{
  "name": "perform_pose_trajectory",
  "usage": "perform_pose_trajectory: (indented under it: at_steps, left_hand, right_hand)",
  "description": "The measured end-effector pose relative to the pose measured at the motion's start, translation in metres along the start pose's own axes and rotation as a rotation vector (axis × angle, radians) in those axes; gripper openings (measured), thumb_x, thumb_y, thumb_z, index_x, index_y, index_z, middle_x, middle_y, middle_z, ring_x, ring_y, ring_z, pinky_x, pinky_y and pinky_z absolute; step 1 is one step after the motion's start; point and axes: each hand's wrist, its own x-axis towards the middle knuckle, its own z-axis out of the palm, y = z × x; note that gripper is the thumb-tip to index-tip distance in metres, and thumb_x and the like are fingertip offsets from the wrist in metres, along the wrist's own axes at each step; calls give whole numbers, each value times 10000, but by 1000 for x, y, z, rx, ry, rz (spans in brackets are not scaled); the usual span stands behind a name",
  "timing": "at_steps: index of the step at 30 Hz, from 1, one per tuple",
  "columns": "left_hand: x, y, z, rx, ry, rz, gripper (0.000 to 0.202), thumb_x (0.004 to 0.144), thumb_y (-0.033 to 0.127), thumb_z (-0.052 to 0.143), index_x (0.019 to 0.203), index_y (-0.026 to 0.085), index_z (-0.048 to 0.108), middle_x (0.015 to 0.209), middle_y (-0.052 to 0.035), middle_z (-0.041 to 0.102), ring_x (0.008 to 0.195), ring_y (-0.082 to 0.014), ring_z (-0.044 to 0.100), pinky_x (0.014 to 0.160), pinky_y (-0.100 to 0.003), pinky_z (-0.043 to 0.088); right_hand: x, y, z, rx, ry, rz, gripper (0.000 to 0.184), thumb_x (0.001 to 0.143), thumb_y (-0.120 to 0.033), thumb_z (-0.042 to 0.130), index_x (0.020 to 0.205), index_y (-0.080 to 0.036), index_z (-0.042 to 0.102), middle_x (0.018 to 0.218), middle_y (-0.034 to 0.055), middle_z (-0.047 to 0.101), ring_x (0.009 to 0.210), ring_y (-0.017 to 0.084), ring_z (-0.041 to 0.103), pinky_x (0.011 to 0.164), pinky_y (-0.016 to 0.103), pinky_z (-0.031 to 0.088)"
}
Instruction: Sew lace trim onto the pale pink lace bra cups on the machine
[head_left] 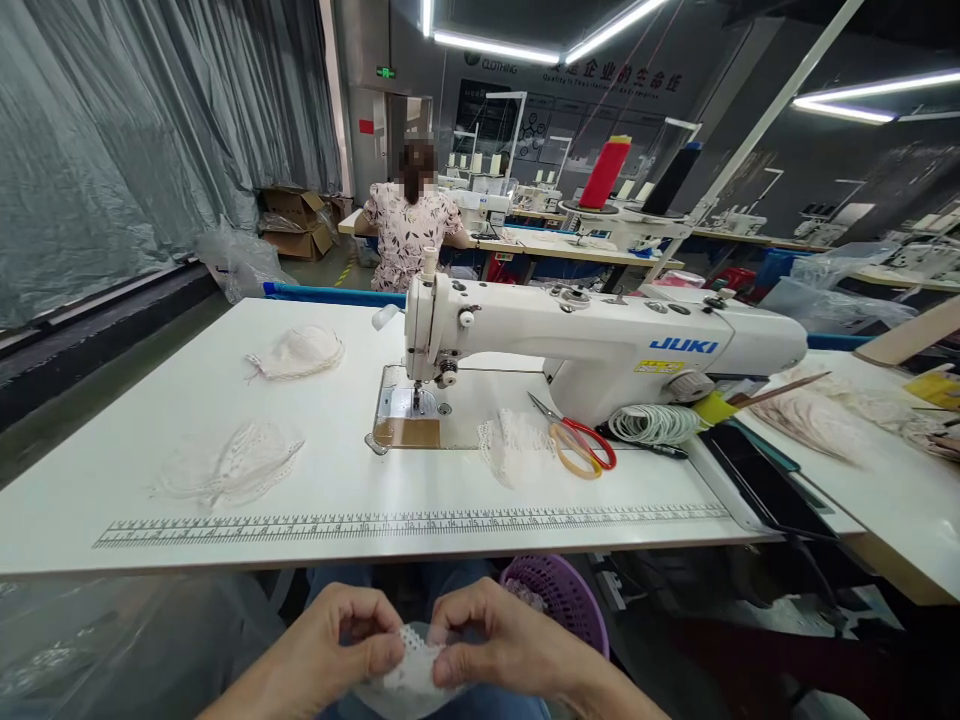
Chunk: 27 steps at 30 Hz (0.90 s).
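Note:
Below the table's front edge, over my lap, my left hand (341, 640) and my right hand (491, 635) both pinch a small piece of white lace (409, 665), fingers curled on it. A white JUKI sewing machine (592, 345) stands on the white table (187, 370) ahead. More white lace pieces lie on the table: one beside the needle plate (514, 445), a pile at the front left (225, 465), and another farther back on the left (296, 352).
Scissors with red and yellow handles (577, 445) and a coil of white elastic (652, 423) lie by the machine. A ruler strip (405, 525) runs along the table's front. A purple basket (559, 595) sits under the table. Another person (409, 225) works behind.

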Motion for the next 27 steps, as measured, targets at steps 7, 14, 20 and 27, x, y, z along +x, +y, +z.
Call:
perform_pose_trajectory:
  at_steps: [7, 14, 20, 27]
  left_hand:
    - [0, -9, -2, -182, -77, -27, 522, 694, 637, 687, 716, 138, 534, 658, -13, 524, 625, -131, 399, 596, -237, 270]
    - [4, -11, 5, -181, -21, -88, 541, 719, 664, 643, 720, 145, 492, 619, 0, 478, 578, -119, 354, 561, -243, 244]
    - [8, -15, 4, -217, 8, -63, 560, 679, 660, 690, 721, 121, 543, 628, -6, 496, 585, -111, 369, 564, -230, 251]
    - [13, -23, 2, -302, -105, -65, 562, 574, 587, 811, 811, 107, 642, 655, -45, 608, 583, -130, 474, 587, -238, 303]
  right_hand:
    - [-9, 5, -16, 30, -111, -60, 517, 607, -576, 741, 780, -92, 685, 734, 15, 572, 668, 98, 479, 628, 209, 389]
    - [-6, 7, -6, -60, -3, 3, 466, 530, -509, 813, 699, -123, 615, 575, -59, 464, 562, 58, 380, 497, 169, 282]
    - [-2, 7, -6, 18, 31, 33, 447, 624, -521, 760, 704, -102, 624, 609, -27, 525, 562, 60, 421, 520, 169, 326]
    - [-4, 6, -11, 73, 27, 61, 468, 564, -529, 790, 675, -102, 633, 614, -13, 541, 571, 79, 455, 563, 202, 362]
